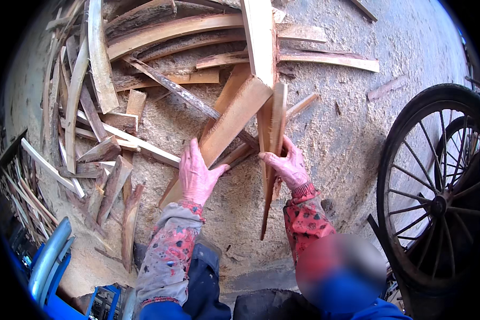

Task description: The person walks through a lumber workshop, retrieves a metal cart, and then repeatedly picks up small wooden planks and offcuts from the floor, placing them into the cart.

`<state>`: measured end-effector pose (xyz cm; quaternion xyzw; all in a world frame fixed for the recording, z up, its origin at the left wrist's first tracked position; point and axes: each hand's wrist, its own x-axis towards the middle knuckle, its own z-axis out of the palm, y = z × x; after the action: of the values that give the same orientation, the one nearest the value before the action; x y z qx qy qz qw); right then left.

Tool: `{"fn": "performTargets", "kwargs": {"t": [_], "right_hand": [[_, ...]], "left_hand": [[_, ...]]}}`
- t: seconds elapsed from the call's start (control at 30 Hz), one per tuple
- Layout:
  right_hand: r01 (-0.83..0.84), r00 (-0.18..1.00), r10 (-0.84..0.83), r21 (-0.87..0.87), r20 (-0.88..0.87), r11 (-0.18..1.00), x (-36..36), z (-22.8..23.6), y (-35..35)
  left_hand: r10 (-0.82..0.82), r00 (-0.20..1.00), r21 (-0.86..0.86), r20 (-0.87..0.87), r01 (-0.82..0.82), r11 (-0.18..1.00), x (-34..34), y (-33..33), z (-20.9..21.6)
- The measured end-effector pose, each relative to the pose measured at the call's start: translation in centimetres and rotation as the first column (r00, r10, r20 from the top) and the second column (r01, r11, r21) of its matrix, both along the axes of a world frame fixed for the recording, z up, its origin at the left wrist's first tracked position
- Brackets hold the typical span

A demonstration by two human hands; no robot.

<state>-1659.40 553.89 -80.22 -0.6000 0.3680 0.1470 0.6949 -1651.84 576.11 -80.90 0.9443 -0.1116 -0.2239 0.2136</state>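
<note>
My left hand [196, 175] is at the lower end of a light-brown wooden plank [233, 124], its fingers along the left side and its thumb across the lower end. My right hand [287, 165] pinches a thin, bark-edged wood slat [275, 125] between thumb and fingers; the slat's pointed end hangs below the hand. The tops of both pieces come together just under a long pale board [259, 40] that stretches up to the top edge. Beneath them, a narrow bark-covered stick [184, 93] crosses at a slant.
Split wood pieces [109, 186] are heaped at the left, and long curved slabs [176, 32] lie at the far side. Sawdust covers the concrete floor [346, 128]. A spoked wheel with a black tyre [437, 205] stands at the right. Blue machinery [53, 272] is at the lower left.
</note>
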Motion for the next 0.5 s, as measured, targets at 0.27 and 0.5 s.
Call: {"fn": "performTargets", "kwargs": {"t": [0.27,0.5], "right_hand": [[-0.011,0.994,-0.007,-0.168,-0.105,0.986,0.8,2.6,0.0],[0.06,0.996,-0.023,-0.471,0.084,0.88,-1.8,5.6,-0.1]], "left_hand": [[0.142,0.99,-0.056,-0.023,-0.144,0.988,0.1,0.2,1.0],[0.44,0.824,-0.34,-0.358,-0.553,0.76,4.4,0.5,5.6]]}}
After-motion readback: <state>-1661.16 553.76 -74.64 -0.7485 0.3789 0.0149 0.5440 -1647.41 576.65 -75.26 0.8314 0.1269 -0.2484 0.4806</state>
